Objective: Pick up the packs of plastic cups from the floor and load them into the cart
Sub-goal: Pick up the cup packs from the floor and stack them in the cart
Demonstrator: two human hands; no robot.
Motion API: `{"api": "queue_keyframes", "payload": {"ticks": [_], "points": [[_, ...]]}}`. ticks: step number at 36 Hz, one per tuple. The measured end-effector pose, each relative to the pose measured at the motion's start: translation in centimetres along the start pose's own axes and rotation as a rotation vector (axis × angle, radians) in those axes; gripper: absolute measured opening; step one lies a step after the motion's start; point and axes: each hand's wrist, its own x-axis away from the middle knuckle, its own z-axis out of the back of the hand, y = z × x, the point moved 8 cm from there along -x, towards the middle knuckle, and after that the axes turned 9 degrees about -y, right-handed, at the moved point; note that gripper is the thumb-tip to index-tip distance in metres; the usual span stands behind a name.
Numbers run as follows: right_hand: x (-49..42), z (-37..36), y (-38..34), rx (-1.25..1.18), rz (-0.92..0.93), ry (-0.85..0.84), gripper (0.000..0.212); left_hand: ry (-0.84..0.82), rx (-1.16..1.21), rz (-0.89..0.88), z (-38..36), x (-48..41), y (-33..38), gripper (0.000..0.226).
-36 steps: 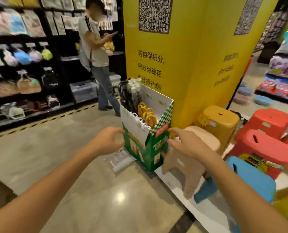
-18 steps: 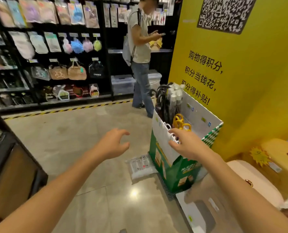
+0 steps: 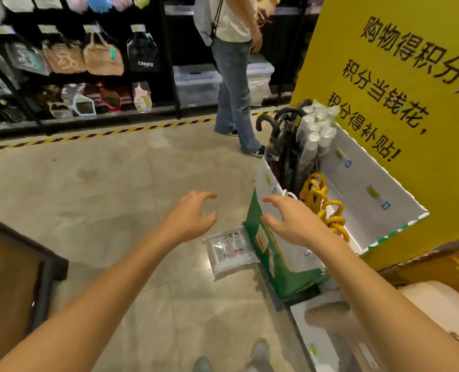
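Two bare arms reach forward over a pale tiled shop floor (image 3: 102,197). The left hand (image 3: 189,218) is open, its fingers spread and lightly hooked, and it holds nothing. The right hand (image 3: 292,224) is also open and empty, with its fingers spread and pointing left.

Below and between the hands, a clear pack of plastic cups (image 3: 228,251) with a white label lies flat on the floor. It rests against the left side of a green and white cardboard display box (image 3: 276,267). The box holds dark umbrellas (image 3: 284,135) at its far end and yellow curved handles (image 3: 322,200) nearer.

Right of the box rises a yellow pillar (image 3: 410,63) with black printed characters. Far across the floor, another person (image 3: 233,89) in jeans stands before dark shelves (image 3: 75,63) hung with bags. A dark-framed object (image 3: 13,277) sits at the near left edge.
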Motion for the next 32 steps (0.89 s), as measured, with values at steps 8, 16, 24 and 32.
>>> {"api": "queue_keyframes", "payload": {"ticks": [8, 16, 24, 32], "points": [[-14.7, -4.4, 4.4, -0.123, -0.021, -0.091, 0.052, -0.027, 0.217, 0.165, -4.6, -10.6, -7.0, 0.063], [-29.4, -17.2, 11.8, -0.319, -0.142, -0.207, 0.051, 0.005, 0.373, 0.335, -15.0, -22.5, -16.0, 0.059], [-42.7, -31.7, 19.1, -0.363, -0.250, -0.218, 0.052, 0.000, 0.420, 0.362, -28.4, -33.7, -26.7, 0.060], [-52.1, -49.4, 28.2, -0.504, -0.447, -0.268, 0.058, -0.099, 0.404, 0.362, -47.5, -42.0, -38.2, 0.068]]}}
